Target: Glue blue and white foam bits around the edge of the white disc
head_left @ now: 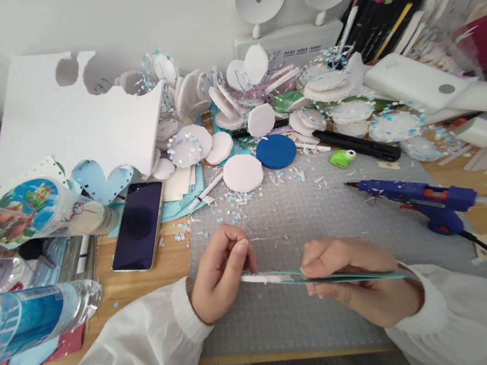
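Note:
My left hand (224, 271) is closed, thumb against fingers, on the end of a thin white piece (264, 278) seen edge-on. Whether that piece is a disc or a strip I cannot tell. Slim teal tweezers (362, 277) lie in my closed right hand (349, 279), their two arms reaching left to the white piece. Both hands are just above the grey cutting mat (287, 322). Beyond them lie a white foam disc (243, 173) and a blue round disc (276, 151).
A blue glue gun (419, 196) lies at the right, its cord running toward the front. At the left are a phone (138, 226), a lidded cup (46, 209) and a water bottle (35, 320). White discs (193, 92) pile up behind, beside a cut foam board (64, 118).

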Available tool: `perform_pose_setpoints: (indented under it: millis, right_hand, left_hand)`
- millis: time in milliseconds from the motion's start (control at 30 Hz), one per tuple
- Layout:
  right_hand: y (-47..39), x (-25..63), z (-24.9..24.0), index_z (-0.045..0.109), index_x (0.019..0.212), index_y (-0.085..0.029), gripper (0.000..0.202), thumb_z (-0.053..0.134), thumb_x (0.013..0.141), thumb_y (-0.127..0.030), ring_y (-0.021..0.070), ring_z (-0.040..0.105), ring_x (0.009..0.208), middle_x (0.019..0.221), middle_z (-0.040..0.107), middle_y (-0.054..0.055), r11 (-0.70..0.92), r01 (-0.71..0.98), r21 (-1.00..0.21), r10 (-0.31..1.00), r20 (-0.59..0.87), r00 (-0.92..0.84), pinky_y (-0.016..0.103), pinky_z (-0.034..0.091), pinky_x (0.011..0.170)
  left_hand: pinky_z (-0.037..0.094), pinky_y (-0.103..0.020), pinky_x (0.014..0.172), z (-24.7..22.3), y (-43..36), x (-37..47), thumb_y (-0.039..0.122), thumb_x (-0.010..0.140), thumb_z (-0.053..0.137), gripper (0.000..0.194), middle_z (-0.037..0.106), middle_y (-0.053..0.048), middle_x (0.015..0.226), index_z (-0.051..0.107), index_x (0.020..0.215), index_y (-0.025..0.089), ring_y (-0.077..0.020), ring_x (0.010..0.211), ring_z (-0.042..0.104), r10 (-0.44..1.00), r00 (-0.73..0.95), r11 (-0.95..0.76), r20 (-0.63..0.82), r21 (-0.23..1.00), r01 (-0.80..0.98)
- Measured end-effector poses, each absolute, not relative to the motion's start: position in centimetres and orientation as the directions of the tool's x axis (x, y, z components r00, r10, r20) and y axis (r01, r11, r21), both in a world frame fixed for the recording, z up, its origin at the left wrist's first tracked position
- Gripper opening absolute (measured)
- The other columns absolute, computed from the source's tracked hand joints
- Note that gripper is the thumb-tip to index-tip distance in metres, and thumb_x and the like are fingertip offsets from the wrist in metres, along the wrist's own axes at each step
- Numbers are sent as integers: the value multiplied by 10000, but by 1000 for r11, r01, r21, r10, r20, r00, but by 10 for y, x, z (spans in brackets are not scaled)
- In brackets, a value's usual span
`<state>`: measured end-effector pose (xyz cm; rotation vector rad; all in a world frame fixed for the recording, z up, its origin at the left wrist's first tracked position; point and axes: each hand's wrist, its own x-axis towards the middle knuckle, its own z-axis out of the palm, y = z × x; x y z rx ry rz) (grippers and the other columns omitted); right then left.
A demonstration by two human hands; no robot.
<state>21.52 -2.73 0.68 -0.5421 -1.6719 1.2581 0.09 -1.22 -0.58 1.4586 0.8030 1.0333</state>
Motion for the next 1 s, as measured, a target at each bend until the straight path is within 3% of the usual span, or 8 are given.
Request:
perform_pose_setpoints:
  millis: [233,333,500,1000]
  right_hand:
    - [-28,215,5,609,1050,-188,169,514,912,-176,122,597,641,703,629,40,433,-157,-888,776,455,-437,253,488,570]
    - [-29,217,3,609,1052,-185,175,537,895,-156,121,591,645,721,635,44,418,-154,-895,785,441,-436,249,478,567]
    - [-31,220,2,608,1037,-186,198,582,853,-118,124,576,658,741,627,39,371,-149,-917,821,399,-409,254,456,566]
    - [-32,221,7,603,1089,-223,307,583,822,-72,143,585,679,762,633,39,397,-140,-907,804,417,-424,278,471,597]
  left_hand:
    - [362,-234,576,-6,-11,-1,259,982,362,151,505,6,660,431,871,184,-107,592,451,897,411,-140,161,987,-80]
    - [396,-265,637,-4,-10,-2,287,931,476,115,535,-29,752,441,940,178,-134,684,485,855,469,-182,221,975,-129]
    - [419,-284,692,-3,-7,-4,180,809,646,274,573,-44,822,436,986,188,-145,742,498,813,496,-242,304,952,-188]
    - [427,-302,707,-1,-7,-7,161,789,657,301,590,-53,832,440,996,194,-160,758,514,802,518,-235,298,954,-185]
